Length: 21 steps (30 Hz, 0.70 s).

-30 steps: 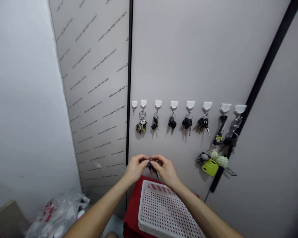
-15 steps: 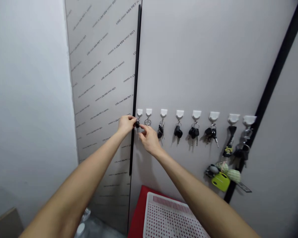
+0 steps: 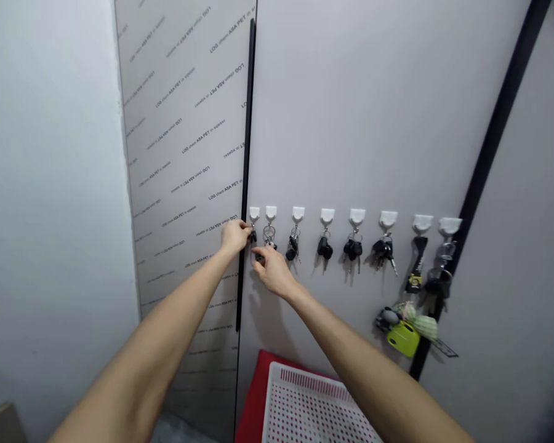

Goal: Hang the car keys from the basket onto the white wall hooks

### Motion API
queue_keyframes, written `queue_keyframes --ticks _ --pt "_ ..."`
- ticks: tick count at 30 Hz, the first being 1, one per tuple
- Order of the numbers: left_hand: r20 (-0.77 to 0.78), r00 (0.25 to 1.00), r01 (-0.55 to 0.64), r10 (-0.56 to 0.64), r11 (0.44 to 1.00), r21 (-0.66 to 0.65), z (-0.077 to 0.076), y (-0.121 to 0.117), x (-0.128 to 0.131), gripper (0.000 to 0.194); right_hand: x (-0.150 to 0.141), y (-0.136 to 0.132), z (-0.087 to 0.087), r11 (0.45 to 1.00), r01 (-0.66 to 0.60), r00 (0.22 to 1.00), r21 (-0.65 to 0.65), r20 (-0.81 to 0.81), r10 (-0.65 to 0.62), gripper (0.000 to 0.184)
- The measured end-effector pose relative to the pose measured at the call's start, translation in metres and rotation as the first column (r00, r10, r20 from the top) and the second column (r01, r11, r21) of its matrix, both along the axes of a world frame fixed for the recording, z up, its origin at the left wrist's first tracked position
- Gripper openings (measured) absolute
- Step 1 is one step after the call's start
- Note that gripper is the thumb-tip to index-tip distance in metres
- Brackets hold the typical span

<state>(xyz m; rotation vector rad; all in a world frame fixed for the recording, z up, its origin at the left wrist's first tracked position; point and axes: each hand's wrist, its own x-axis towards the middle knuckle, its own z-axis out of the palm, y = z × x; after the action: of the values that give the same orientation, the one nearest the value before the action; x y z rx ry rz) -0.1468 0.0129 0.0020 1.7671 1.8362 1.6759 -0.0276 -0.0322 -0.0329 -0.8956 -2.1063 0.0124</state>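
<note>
My left hand (image 3: 236,235) pinches the small bunch of black-headed keys (image 3: 253,236) hanging from the leftmost white hook (image 3: 254,212). Just below and to the right, my right hand (image 3: 274,269) has thumb and forefinger curled towards each other. A small dark bit shows between them, too small to make out. Behind that hand's knuckles, the second hook (image 3: 271,211) carries metal rings (image 3: 269,232) and dark keys, partly hidden. The third hook's keys (image 3: 292,247) hang a little to the right of my right hand, apart from it.
More hooks run rightward with black keys (image 3: 324,247), a dark strap (image 3: 417,264) and a yellow-green tag (image 3: 403,338). A black vertical strip (image 3: 246,154) edges the panel beside my left hand. Below stands a white perforated basket (image 3: 300,373) on something red (image 3: 253,400).
My right hand has dropped slightly below the leftmost keys. Dark keys now show under the second hook's rings, where my fingers were before. The whole view has shifted slightly.
</note>
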Motion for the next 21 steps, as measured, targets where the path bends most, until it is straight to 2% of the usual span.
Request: queue_keyframes --ticks 3,6,9,13,15,16,18,20,21 --pt "0.038 0.999 0.021 -0.021 1.000 0.023 -0.014 -0.009 0.000 0.017 0.017 -0.007 -0.010 0.998 -0.039 0.999 -0.050 -0.039 0.037 0.028" --pt "0.074 0.994 0.074 -0.078 0.996 0.049 -0.040 -0.025 -0.001 0.018 0.045 -0.011 -0.031 0.983 -0.065 0.989 -0.173 -0.139 0.041 0.029" --pt "0.153 0.975 0.163 -0.161 0.987 0.001 -0.086 -0.041 -0.001 0.020 0.079 -0.015 -0.068 0.933 -0.039 0.977 -0.359 -0.209 -0.040 0.032" --pt "0.309 0.923 0.290 -0.230 0.942 -0.166 -0.157 -0.053 0.009 0.023 0.122 -0.020 -0.121 0.819 0.031 0.967 -0.573 -0.190 -0.170 0.038" --pt "0.363 0.894 0.354 -0.263 0.911 -0.212 -0.173 -0.056 0.022 0.033 0.136 -0.022 -0.132 0.779 0.053 0.954 -0.625 -0.198 -0.224 0.045" --pt "0.383 0.878 0.386 -0.288 0.899 -0.209 -0.172 -0.058 0.030 0.041 0.141 -0.023 -0.130 0.776 0.054 0.943 -0.628 -0.223 -0.246 0.050" --pt "0.406 0.840 0.447 -0.359 0.882 -0.146 -0.151 -0.065 0.050 0.058 0.146 -0.028 -0.113 0.812 0.029 0.913 -0.583 -0.315 -0.259 0.059" --pt "0.405 0.794 0.505 -0.453 0.862 -0.027 -0.113 -0.077 0.072 0.071 0.146 -0.038 -0.080 0.881 -0.036 0.875 -0.472 -0.441 -0.201 0.065" --pt "0.402 0.751 0.552 -0.524 0.832 0.054 -0.092 -0.085 0.082 0.074 0.144 -0.045 -0.061 0.912 -0.083 0.850 -0.401 -0.506 -0.145 0.066"
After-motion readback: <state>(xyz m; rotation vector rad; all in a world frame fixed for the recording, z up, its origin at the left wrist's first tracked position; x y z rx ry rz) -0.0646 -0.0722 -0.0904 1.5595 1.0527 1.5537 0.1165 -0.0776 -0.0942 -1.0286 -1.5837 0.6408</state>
